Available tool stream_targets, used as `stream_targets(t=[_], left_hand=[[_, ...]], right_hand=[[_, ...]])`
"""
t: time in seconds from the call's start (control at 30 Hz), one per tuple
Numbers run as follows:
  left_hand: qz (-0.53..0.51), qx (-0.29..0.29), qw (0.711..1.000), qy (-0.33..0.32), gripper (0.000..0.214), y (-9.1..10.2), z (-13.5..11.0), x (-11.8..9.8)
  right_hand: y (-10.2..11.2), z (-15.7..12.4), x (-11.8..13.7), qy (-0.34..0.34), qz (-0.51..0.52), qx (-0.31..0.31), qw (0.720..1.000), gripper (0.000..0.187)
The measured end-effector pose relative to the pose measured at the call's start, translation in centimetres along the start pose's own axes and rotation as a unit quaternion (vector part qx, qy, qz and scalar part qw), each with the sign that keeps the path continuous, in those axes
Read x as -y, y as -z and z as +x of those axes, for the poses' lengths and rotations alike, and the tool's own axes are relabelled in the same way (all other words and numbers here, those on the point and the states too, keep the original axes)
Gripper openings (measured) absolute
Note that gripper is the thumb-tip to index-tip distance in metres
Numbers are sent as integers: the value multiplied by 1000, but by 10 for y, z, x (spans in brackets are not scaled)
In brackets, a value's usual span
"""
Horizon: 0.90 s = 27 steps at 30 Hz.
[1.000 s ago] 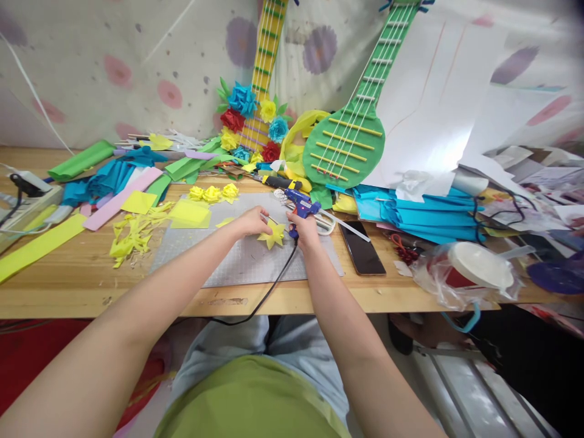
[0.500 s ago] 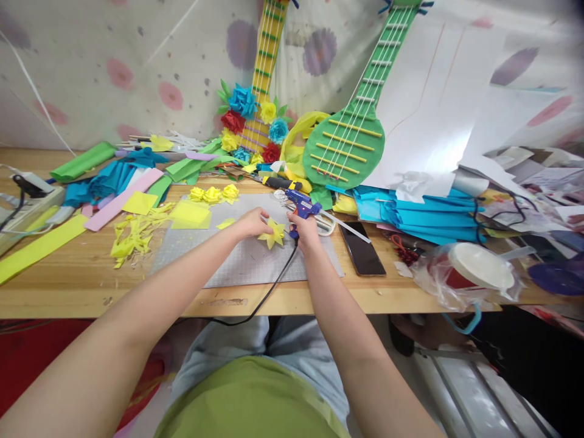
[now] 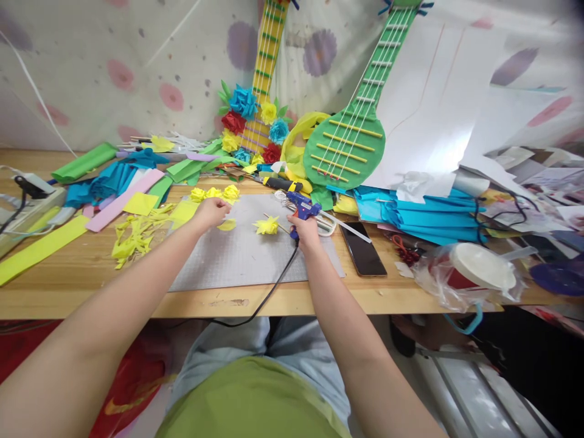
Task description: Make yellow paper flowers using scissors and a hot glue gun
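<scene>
My right hand (image 3: 306, 231) is wrapped round a blue glue gun (image 3: 302, 208); its black cord runs down over the table edge and a clear glue stick sticks out behind. A thin stick runs from beside the same hand to a yellow paper flower (image 3: 266, 225), which is held over the grey cutting mat (image 3: 246, 261). My left hand (image 3: 212, 212) is above the mat's left part, fingers loosely curled with nothing visible in them. Close below its fingertips lies a yellow paper petal (image 3: 227, 225). Just beyond it sit several small yellow paper flowers (image 3: 230, 193).
Yellow scraps (image 3: 132, 240), a pink strip (image 3: 125, 199) and green and blue crepe paper crowd the left. Behind stand a green paper lute (image 3: 344, 149) and a flower-trimmed yellow one (image 3: 266, 73). A phone (image 3: 364, 249) and a lidded cup in plastic (image 3: 479, 267) lie right.
My left hand has left the flower and moved left, over the yellow paper squares. The flower has turned from face-on to side-on. My right hand with the glue gun has barely moved.
</scene>
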<state>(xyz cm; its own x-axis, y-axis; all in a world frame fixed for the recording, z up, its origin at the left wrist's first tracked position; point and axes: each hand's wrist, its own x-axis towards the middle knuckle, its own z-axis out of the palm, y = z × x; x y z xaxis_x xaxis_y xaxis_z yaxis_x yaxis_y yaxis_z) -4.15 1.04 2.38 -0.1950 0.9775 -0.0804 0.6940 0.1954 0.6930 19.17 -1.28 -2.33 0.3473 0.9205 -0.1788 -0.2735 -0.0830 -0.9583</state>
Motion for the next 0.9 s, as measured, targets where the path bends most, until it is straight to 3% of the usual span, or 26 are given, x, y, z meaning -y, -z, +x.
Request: stream_targets(t=[0.13, 0.4, 0.67, 0.8, 0.9], left_hand=[[154, -7, 988, -9, 11, 3, -3, 14], [200, 20, 980, -4, 21, -4, -1, 16], [159, 28, 987, 12, 17, -9, -6, 14], [108, -14, 994, 8, 16, -8, -8, 12], [14, -34, 999, 8, 20, -6, -11, 7]], right_hand=[[-1, -1, 0, 1, -6, 12, 1000, 31], [-2, -7, 4, 15, 8, 35, 999, 24], [-1, -10, 6, 37, 2, 74, 997, 27], [0, -12, 7, 53, 7, 123, 991, 30], [1, -16, 10, 60, -4, 166, 984, 32]])
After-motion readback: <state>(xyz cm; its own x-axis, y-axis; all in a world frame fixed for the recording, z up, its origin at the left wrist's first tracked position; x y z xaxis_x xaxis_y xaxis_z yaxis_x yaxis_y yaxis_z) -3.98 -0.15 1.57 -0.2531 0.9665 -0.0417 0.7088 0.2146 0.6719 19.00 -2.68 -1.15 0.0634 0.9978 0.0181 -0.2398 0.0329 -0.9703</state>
